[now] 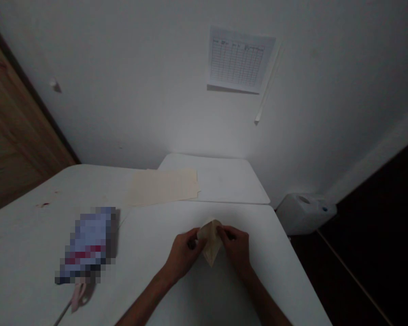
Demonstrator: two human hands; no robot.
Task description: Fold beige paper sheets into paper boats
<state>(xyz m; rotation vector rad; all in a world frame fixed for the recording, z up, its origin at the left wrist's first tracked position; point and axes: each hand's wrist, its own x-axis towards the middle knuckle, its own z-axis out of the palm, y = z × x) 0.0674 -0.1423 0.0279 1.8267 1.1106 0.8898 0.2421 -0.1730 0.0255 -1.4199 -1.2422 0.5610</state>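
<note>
A small folded piece of tan paper (211, 244) is held between both hands above the white table, its pointed end facing me. My left hand (187, 250) pinches its left edge, thumb on the near face. On the other side, my right hand (236, 244) grips the upper right edge with fingers and thumb closed. Flat on the table beyond them lies a stack of tan paper sheets (166, 186), apart from both hands.
A blurred-out bluish item (90, 242) with a strap lies on the left of the white table (149, 240). A white board (224, 179) lies at the back by the wall. A printed chart (240, 61) hangs there. A white plastic container (304, 213) stands beyond the right edge.
</note>
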